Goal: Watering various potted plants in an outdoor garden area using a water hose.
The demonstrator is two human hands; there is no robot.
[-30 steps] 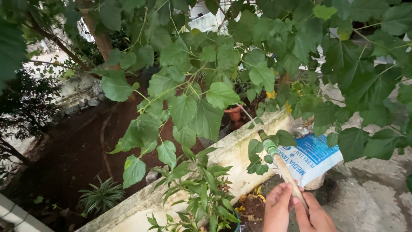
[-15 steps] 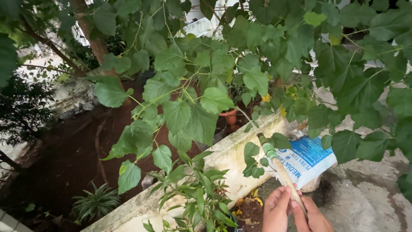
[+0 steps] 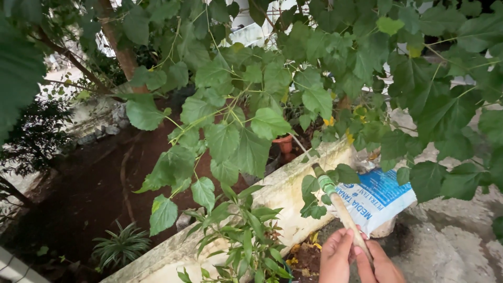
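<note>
Two hands, left hand (image 3: 336, 255) and right hand (image 3: 381, 264), both close their fingers around one wooden stick (image 3: 343, 209) slanting up into leaves. One blue-white bag (image 3: 380, 198) lies beside it; one orange pot (image 3: 284, 142) stands behind.

One package shows: a plastic bag (image 3: 378, 199), white with a broad blue printed panel and white lettering. It lies slumped on the rough grey ground (image 3: 450, 246) at the right of the view, just beside the outer side of the pale concrete ledge (image 3: 283, 194), near that ledge's far end. Its lower edge is white and rumpled, with one corner pointing down toward the ground. Green leaves hang over its top and right side and hide part of it. A wooden stick crosses in front of its left corner.
</note>
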